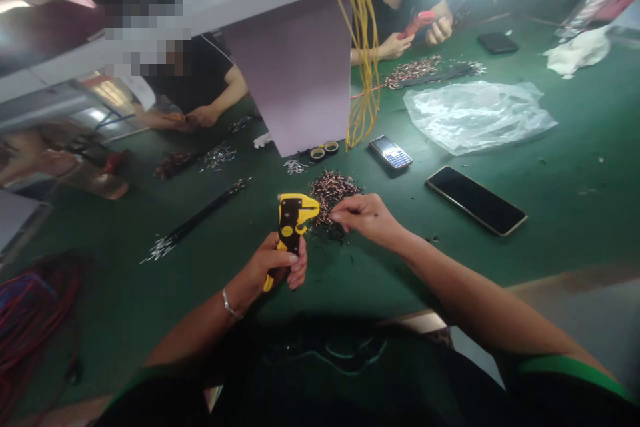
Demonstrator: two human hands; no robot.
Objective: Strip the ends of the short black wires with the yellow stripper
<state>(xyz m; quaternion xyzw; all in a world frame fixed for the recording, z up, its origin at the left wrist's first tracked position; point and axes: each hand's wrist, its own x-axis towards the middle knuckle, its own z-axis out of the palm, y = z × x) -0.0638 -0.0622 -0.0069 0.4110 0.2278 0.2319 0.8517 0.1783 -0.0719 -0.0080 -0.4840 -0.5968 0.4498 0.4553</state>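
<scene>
In the head view my left hand [280, 260] is wrapped round the handles of a yellow and black wire stripper [289, 223], its jaws pointing right. Just right of the jaws, my right hand [367, 217] is closed in a pinch, fingertips together. Whatever lies between those fingertips is too small to make out. Behind and beneath the fingers spreads a pile of short cut wire pieces [333, 187] with copper-coloured ends. A bundle of black wires [200, 217] with silvery ends lies to the left of the stripper.
Beyond the pile are two tape rolls [324, 150], a keypad phone [391, 152] and a clear plastic bag [475, 117]. A smartphone [476, 200] lies right. Yellow wires [367, 60] hang from a shelf. Red cable coils [37, 327] sit left. Other people work across the green table [400, 267].
</scene>
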